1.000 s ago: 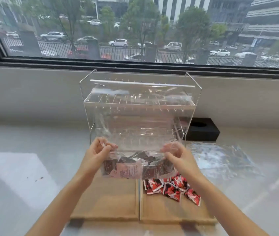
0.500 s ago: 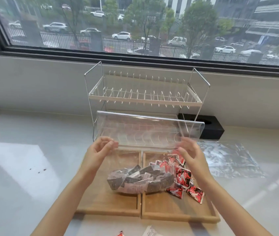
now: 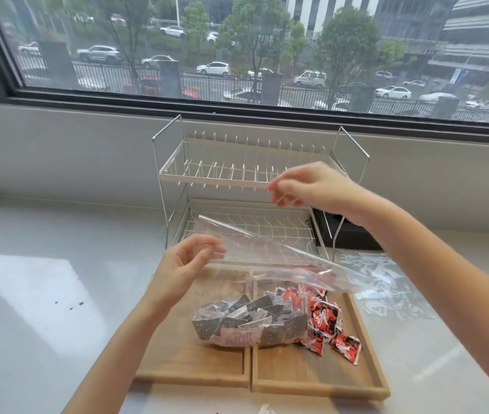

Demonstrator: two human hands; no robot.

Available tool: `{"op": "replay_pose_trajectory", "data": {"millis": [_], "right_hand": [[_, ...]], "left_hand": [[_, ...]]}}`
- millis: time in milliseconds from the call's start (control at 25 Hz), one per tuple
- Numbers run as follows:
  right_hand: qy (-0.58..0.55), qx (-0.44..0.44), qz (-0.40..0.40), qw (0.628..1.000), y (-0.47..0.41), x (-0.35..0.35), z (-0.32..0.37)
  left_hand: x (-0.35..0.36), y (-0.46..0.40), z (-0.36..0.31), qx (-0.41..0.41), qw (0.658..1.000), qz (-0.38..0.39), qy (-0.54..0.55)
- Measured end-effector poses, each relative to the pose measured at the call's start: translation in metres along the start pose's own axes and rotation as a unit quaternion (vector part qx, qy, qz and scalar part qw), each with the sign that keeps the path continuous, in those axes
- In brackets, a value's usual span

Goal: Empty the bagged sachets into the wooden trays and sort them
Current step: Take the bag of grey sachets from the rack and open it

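Pale countertop (image 3: pixel 43 294) beneath a wide window carries two wooden trays side by side. A mound of grey sachets (image 3: pixel 249 322) straddles the divider between the left tray (image 3: pixel 189 375) and the right tray (image 3: pixel 321 383), touching the red sachets (image 3: pixel 324 321) heaped in the right one. Whether the grey mound lies free or inside plastic film cannot be told. Above them hangs a clear empty bag (image 3: pixel 270 249), slack and tilted, its low end over the right tray. The left hand (image 3: pixel 186 264) has loosely curled fingers at the bag's near edge; a firm pinch cannot be confirmed. The right hand (image 3: pixel 312 186), raised before the wire rack (image 3: pixel 237 174), is narrowly pinched, seemingly on nothing. The likely trouble is mixing: grey packets sliding among the red, or the drooping bag sweeping sachets over the rim. Another crumpled bag (image 3: pixel 386 282) lies just right of the trays.
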State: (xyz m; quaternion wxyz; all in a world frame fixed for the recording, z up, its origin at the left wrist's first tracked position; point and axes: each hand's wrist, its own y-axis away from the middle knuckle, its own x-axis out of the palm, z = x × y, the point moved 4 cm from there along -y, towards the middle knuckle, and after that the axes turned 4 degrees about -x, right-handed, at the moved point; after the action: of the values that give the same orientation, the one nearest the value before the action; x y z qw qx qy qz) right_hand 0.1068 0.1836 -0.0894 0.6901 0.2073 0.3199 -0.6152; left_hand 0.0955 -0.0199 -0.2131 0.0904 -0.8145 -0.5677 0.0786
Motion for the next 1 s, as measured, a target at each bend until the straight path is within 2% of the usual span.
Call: {"op": "replay_pose_trajectory", "data": {"millis": [80, 200, 400, 480, 560, 720, 800, 920, 1000], "right_hand": [[0.056, 0.021, 0.146, 0.987, -0.011, 0.046, 0.003], [0.026, 0.069, 0.258, 0.963, -0.013, 0.09, -0.004], [-0.125, 0.109, 0.299, 0.94, -0.003, 0.095, -0.012], [-0.154, 0.113, 0.316, 0.929, -0.001, 0.094, -0.016], [-0.147, 0.11, 0.304, 0.935, 0.0, 0.093, -0.02], [-0.059, 0.065, 0.212, 0.973, -0.004, 0.083, -0.017], [-0.094, 0.032, 0.156, 0.983, -0.004, 0.066, -0.002], [-0.164, -0.016, 0.06, 0.985, -0.004, 0.031, 0.021], [-0.155, -0.038, 0.04, 0.986, -0.003, 0.021, 0.026]], "left_hand": [[0.005, 0.002, -0.004, 0.013, 1.0, 0.01, -0.015], [0.007, 0.006, -0.007, 0.022, 0.999, -0.004, -0.029], [0.005, 0.008, -0.004, 0.031, 0.995, -0.029, -0.091], [0.005, 0.008, -0.003, 0.025, 0.996, -0.023, -0.083], [0.005, 0.007, 0.0, 0.009, 0.997, -0.023, -0.077], [0.007, 0.009, 0.001, -0.019, 0.999, -0.021, -0.036], [0.009, 0.011, 0.001, -0.019, 0.998, -0.013, -0.057], [0.004, 0.015, 0.002, -0.027, 0.998, -0.05, -0.038], [0.001, 0.014, -0.001, -0.018, 0.997, -0.063, -0.037]]}}
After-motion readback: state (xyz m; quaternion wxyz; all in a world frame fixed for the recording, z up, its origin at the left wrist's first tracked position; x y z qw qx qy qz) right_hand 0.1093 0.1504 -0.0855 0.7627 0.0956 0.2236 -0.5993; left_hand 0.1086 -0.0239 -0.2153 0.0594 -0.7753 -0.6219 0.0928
